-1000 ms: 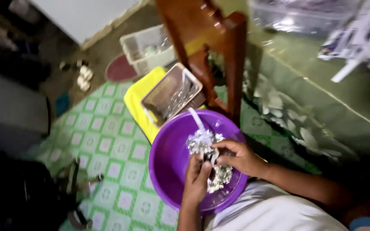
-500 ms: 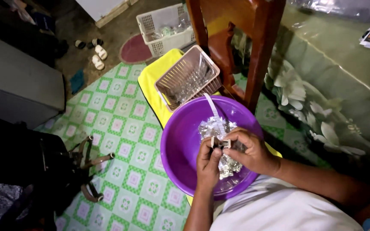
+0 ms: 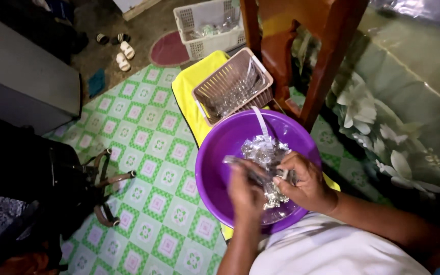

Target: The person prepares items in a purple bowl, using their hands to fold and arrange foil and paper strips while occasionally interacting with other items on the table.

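We hold a thin shiny packet (image 3: 240, 164) over the purple basin (image 3: 215, 168), both hands pinched on it. Its long axis runs roughly left to right across the basin, one end jutting left past our left hand (image 3: 246, 194). Our right hand (image 3: 304, 182) grasps the other end, fingers curled tight. Beneath lies one heap of crinkled silver packets (image 3: 265, 153); their number we cannot count. One white strip (image 3: 260, 122) leans on the basin's far rim. Beyond sit one brown basket (image 3: 232, 86) on a yellow tray (image 3: 192, 97), and one white basket (image 3: 204, 25). Half a second back our hands sat closer together over the heap; now the packet is drawn out further to the left.
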